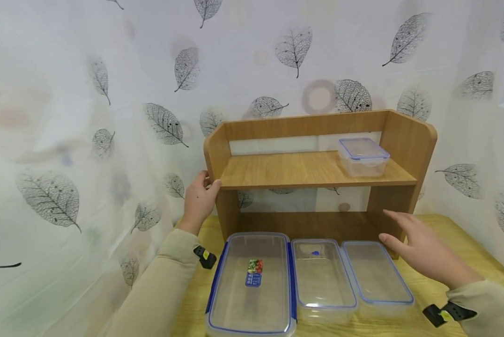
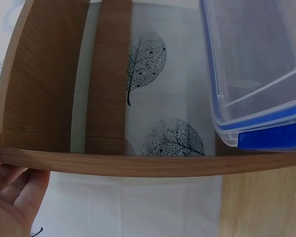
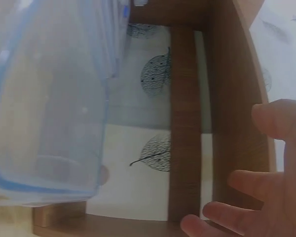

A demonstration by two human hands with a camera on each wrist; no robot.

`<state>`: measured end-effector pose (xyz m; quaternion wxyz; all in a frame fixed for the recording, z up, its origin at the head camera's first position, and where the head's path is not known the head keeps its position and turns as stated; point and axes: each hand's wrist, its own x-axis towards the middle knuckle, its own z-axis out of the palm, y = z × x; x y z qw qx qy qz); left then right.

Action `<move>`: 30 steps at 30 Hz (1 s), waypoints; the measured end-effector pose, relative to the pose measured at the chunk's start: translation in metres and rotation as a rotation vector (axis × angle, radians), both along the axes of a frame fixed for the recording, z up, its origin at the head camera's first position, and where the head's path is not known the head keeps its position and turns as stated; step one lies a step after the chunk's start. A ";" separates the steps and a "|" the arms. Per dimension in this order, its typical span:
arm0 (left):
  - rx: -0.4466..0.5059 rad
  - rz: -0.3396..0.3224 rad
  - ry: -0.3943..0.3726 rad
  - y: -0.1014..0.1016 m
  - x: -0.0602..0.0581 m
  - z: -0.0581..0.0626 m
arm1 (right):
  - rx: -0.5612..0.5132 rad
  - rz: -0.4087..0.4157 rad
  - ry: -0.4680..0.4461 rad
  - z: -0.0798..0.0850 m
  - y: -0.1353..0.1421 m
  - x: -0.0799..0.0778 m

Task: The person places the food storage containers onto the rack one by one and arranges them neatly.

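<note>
Leaf-printed curtain [image 1: 129, 56] hangs behind a wooden table [image 1: 193, 304] bearing one two-level shelf [image 1: 277, 171]. Four lidded clear containers are visible: one small box [image 1: 363, 161] at the upper level's right, and a large container [image 1: 252, 309] and two narrower containers [image 1: 323, 285] side by side in front. One label [image 1: 254, 273], its print too small to read, marks the large container. The left hand [image 1: 198, 201] grips the shelf's left side, thumb in front; the right hand [image 1: 425, 248], fingers spread, is near its right side.
</note>
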<state>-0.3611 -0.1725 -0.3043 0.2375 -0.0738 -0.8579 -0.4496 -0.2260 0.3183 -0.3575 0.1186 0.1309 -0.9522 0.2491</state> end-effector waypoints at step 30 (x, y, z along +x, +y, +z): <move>-0.003 -0.002 -0.002 -0.001 0.002 0.001 | -0.071 -0.027 -0.229 -0.074 0.024 0.005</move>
